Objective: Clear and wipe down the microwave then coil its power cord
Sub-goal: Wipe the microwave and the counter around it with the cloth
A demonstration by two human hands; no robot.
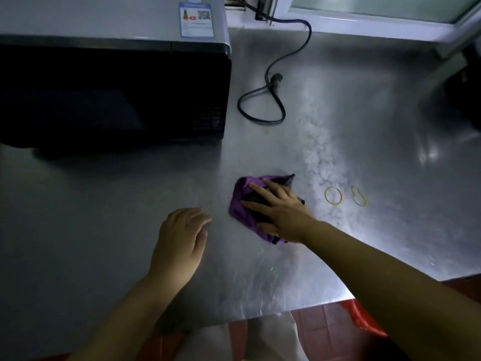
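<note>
Wiping stage: right hand (279, 207) presses flat on purple cloth (243, 204) on the steel surface (104, 217); left hand (179, 241) hovers open, empty. Microwave (112, 92) far left; power cord (263, 100) uncoiled beside it. Next: likely coiling the cord.

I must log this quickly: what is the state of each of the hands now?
Left hand: open, fingers relaxed, holding nothing, over the steel table.
Right hand: open, flat, pressing on the purple cloth.
</note>
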